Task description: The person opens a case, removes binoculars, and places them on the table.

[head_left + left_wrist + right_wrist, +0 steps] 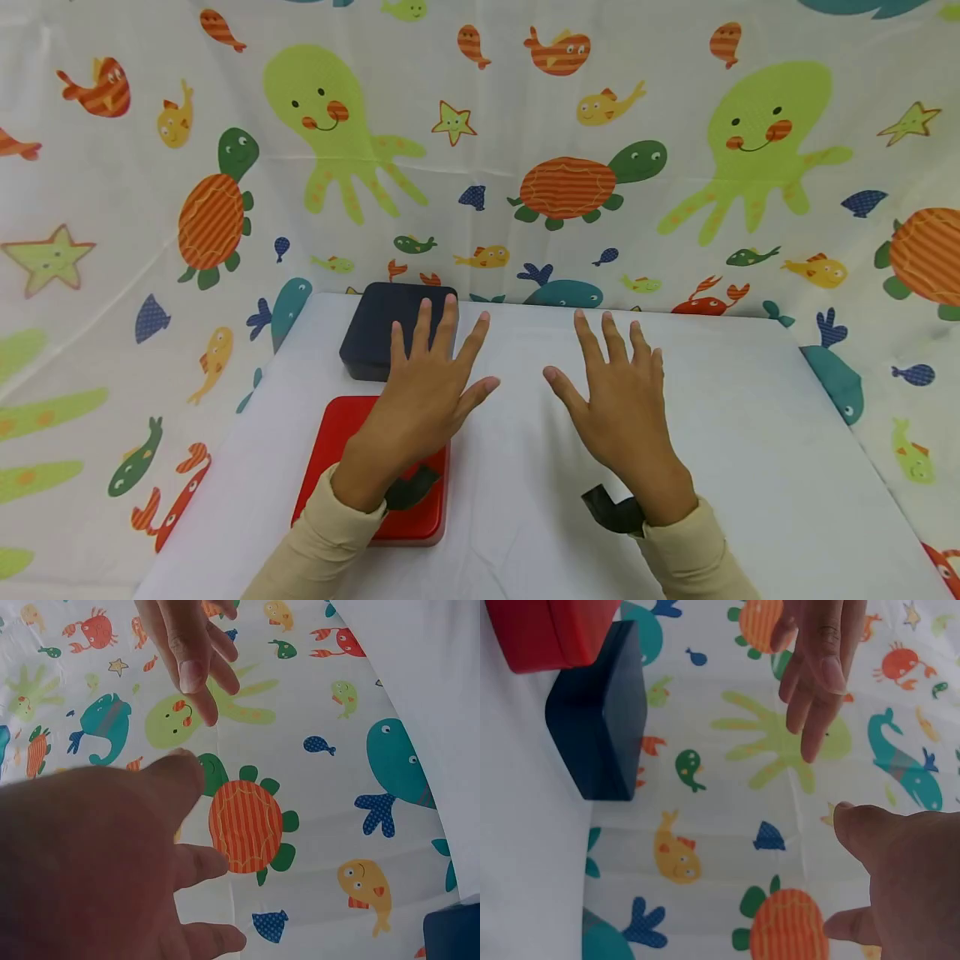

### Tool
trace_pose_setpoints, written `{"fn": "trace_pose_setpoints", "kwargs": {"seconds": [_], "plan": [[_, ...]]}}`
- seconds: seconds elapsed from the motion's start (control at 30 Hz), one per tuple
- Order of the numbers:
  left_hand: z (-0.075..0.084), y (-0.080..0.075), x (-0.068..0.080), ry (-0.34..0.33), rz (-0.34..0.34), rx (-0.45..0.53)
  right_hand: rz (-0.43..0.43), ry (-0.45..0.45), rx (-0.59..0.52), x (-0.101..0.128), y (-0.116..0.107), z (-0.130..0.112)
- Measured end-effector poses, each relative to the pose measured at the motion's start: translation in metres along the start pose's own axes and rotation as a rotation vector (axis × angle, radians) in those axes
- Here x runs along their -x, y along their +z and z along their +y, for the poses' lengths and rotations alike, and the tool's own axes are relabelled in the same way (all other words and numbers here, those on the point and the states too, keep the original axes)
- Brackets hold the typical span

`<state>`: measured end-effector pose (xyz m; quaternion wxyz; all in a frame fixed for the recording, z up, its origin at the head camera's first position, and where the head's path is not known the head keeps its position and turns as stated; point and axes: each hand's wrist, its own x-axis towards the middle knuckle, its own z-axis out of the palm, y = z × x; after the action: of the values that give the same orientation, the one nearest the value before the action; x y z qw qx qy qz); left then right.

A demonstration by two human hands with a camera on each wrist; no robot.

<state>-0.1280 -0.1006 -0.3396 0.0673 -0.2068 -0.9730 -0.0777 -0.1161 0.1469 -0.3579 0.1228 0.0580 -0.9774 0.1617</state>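
The light around me is bright, soft and even, with no single source I can pick out. My hands cast only faint shadows on the white table (525, 517), and I see no glare. The head view is sharp, though the cloth backdrop (480, 150) bows outward towards the edges (a wide lens). In the left wrist view my left hand (90, 862) looms close and blurred; in the right wrist view my right hand (907, 877) is equally soft, while the printed cloth behind stays fairly crisp.

Two boxes were on the table (750, 433): one dark blue box (375, 329) and one red box (341, 442). Two hands were present: one left hand (423, 392) and one right hand (618, 400).
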Motion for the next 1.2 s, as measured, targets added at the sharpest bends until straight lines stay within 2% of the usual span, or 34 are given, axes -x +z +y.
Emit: {"fn": "trace_pose_setpoints", "kwargs": {"seconds": [0.27,0.6,0.8,1.07,1.2], "plan": [[-0.016,0.002,0.016,-0.041,0.025,0.045,0.016,-0.020,-0.052,0.002,0.012,-0.011],[-0.033,0.006,0.033,-0.122,0.017,0.081,0.036,-0.011,-0.105,0.004,0.024,-0.020],[-0.041,0.009,0.042,-0.134,0.056,0.082,0.049,-0.013,-0.160,0.005,0.030,-0.026],[-0.050,0.015,0.054,-0.131,0.122,0.146,0.094,-0.061,-0.254,0.006,0.039,-0.034],[-0.054,0.018,0.061,-0.143,0.130,0.185,0.109,-0.075,-0.279,0.007,0.046,-0.039]]}}
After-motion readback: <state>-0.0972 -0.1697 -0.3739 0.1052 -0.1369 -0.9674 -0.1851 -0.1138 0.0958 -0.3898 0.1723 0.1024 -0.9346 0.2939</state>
